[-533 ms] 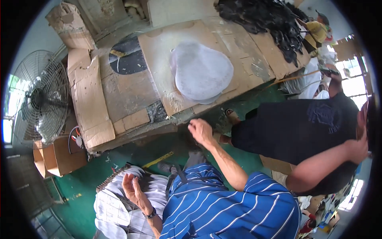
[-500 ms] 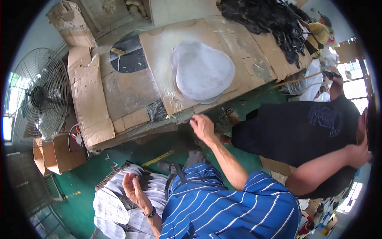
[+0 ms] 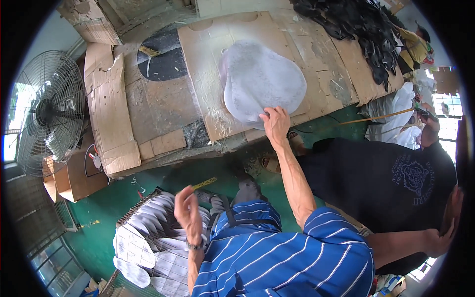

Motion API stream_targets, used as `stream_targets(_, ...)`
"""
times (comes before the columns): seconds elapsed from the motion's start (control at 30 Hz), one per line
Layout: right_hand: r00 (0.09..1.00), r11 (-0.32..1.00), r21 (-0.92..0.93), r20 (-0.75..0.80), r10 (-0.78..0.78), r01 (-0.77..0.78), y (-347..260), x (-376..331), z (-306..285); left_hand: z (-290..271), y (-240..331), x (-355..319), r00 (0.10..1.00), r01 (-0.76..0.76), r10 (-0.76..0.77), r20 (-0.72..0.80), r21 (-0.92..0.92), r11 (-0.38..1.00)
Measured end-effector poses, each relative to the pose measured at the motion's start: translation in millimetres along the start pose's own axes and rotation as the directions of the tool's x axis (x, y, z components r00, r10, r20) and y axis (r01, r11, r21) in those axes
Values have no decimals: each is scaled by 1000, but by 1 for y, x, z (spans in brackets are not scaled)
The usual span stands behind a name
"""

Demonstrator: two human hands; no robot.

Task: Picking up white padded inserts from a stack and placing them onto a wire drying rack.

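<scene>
On the cardboard-covered table lies a stack of pale grey, rounded sheets (image 3: 264, 81), wider at its right end. My right hand (image 3: 277, 123) reaches the near edge of the top sheet and pinches it between thumb and fingers, where a slight crease shows. My left hand (image 3: 188, 213), with a dark band at the wrist, is raised empty beside a rack (image 3: 163, 237) of several similar pale sheets. Its fingers are loosely bent and somewhat blurred, apart from the rack.
A large wire-caged fan (image 3: 49, 114) stands at the left near a cardboard box (image 3: 71, 180). Black limp pieces (image 3: 346, 27) heap on the table's far right. A person in a black shirt (image 3: 386, 178) is close on my right, holding a thin stick (image 3: 371, 119).
My right hand has moved forward and right from the table's edge onto the top sheet's near edge. My left hand has risen to the right, its fingers less spread.
</scene>
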State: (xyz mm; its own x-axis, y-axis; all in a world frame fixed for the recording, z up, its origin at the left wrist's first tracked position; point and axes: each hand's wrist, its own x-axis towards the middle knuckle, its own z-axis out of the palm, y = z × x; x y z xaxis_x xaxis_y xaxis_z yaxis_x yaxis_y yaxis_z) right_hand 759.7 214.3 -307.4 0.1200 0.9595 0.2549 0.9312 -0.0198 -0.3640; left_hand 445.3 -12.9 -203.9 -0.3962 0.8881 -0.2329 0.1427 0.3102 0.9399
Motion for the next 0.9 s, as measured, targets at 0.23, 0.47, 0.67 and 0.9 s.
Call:
stream_targets(0.23, 827, 984, 95, 558, 71, -148, 5, 80, -27, 168, 16, 132, 585, -791, 588, 559, 232, 566)
stream_targets(0.47, 872, 826, -280, 169, -460, 490, -68, 296, -70, 232, 0, 181, 725, -674, 432, 537, 423, 605)
stream_targets(0.67, 657, 641, -305, -61, -751, 704, -235, 307, -182, 218, 7, 175, 800, -497, 290, 526, 310, 810)
stream_targets(0.9, 328, 383, -204, -257, -909, 901, -317, 193, -198, 113, 158, 131, 811, 53, 395, 432, -726, 686)
